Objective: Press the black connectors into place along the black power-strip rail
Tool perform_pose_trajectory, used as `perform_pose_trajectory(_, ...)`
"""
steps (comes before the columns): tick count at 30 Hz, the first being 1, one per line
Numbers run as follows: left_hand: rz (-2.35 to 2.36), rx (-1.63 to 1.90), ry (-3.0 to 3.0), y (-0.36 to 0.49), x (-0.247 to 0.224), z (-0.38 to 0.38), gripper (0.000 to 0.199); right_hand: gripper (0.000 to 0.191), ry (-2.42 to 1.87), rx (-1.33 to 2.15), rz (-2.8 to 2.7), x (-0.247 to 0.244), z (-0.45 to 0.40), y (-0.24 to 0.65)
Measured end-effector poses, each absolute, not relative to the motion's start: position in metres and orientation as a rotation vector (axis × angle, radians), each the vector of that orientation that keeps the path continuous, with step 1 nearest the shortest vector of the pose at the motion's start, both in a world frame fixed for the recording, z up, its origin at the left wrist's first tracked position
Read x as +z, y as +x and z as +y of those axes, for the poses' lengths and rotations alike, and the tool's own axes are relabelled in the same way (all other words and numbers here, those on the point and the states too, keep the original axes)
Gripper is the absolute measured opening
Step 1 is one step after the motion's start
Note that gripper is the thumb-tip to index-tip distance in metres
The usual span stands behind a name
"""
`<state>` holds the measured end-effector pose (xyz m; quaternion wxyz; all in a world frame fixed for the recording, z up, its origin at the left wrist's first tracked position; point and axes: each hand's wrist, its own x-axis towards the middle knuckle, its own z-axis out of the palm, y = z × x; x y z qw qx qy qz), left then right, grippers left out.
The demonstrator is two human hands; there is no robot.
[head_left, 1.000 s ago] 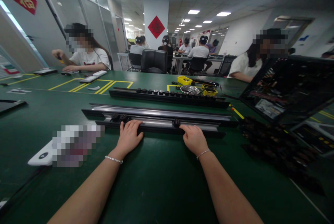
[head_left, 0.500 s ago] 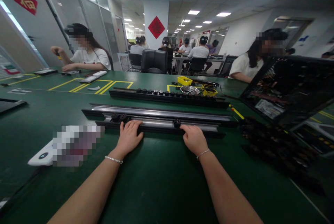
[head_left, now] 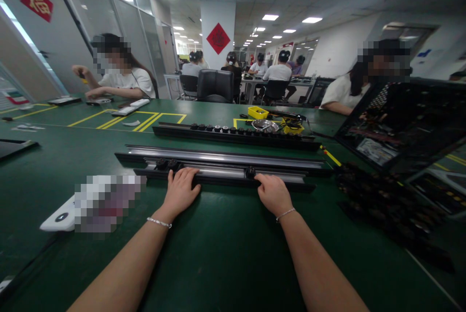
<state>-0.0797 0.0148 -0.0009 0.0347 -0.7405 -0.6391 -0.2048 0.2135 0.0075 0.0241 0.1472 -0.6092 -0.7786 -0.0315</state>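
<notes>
The nearest black rail lies crosswise on the green table, with a bright metal strip along it. My left hand rests on its front edge, fingers wrapped over it, beside two small black blocks in the channel. My right hand has its fingertips closed at another small black block towards the rail's right part. Just behind lies a second black rail. Farther back, a third rail carries a row of several small blocks.
A white device with a cable lies on the left. At the right are a heap of black parts and a tilted black case. A yellow bin and metal dish stand behind. Two people sit across the table.
My right hand and the small black block at its fingertips have shifted slightly right along the rail. My left hand stays nearly where it was.
</notes>
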Motion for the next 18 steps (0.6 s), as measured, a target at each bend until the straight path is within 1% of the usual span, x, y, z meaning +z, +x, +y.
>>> perform_pose_trajectory(18,-1.964,-0.630,-2.277,-0.0799,-0.0020,0.0150,0.044,0.030,-1.797,-0.114,-2.221,0.0275,0.0069,0.2158)
